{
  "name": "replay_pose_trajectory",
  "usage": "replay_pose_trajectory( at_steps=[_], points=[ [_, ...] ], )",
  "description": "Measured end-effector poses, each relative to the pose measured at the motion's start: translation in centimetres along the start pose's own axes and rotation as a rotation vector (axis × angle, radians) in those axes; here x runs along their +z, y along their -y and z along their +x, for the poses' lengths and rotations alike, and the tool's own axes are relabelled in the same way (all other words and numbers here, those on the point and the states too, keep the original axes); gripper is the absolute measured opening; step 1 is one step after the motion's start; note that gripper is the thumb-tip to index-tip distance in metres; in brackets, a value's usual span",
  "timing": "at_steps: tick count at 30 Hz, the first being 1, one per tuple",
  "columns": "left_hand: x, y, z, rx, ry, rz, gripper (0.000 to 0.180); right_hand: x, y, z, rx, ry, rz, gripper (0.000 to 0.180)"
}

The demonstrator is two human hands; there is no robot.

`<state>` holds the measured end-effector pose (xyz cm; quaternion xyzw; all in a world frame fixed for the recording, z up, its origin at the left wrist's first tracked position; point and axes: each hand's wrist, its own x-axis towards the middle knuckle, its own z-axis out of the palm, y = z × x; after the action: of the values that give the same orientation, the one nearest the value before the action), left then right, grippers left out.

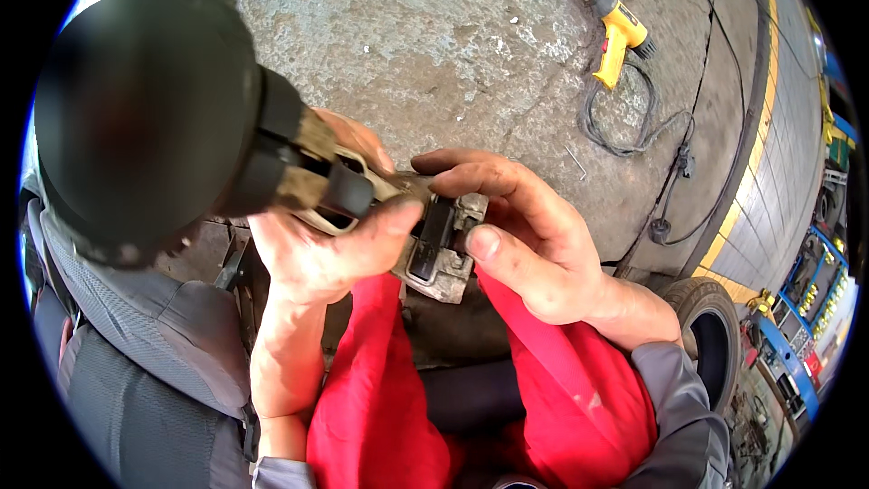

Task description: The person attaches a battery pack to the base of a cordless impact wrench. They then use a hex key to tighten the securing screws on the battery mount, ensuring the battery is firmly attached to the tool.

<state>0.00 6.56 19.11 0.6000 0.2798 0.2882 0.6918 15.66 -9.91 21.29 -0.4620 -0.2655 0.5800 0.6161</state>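
Above my knees is a grimy metal part with black inserts set in its housing. To its left, a bulky mechanical part has a large dark round end, a narrower black neck and a tan metal bracket. Whether the two are joined is hidden by my fingers. My left hand is closed around the bracket section, its thumb lying across toward the grimy housing. My right hand curls around the housing's right side, with its thumb on the near edge and fingers over the top. The exact kind of part cannot be told.
On the worn concrete floor lies a yellow heat gun with a coiled cord. A thin bent rod is nearby. A tire stands at right, a dark car seat at left. Blue racking lines the far right.
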Motion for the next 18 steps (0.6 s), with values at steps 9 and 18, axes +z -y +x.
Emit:
replay_pose_trajectory(
  at_steps=[9, 18],
  points=[
    [-0.1, 0.8, -0.7, -0.193, -0.017, -0.227, 0.063, -2.6, 1.8, 1.0, -0.054, 0.195, -0.486, 0.056],
    [0.3, 0.2, -1.7, -0.313, 0.035, -0.25, 0.063, -2.9, 1.8, 0.5, -0.163, 0.176, -0.625, 0.051]
  ],
)
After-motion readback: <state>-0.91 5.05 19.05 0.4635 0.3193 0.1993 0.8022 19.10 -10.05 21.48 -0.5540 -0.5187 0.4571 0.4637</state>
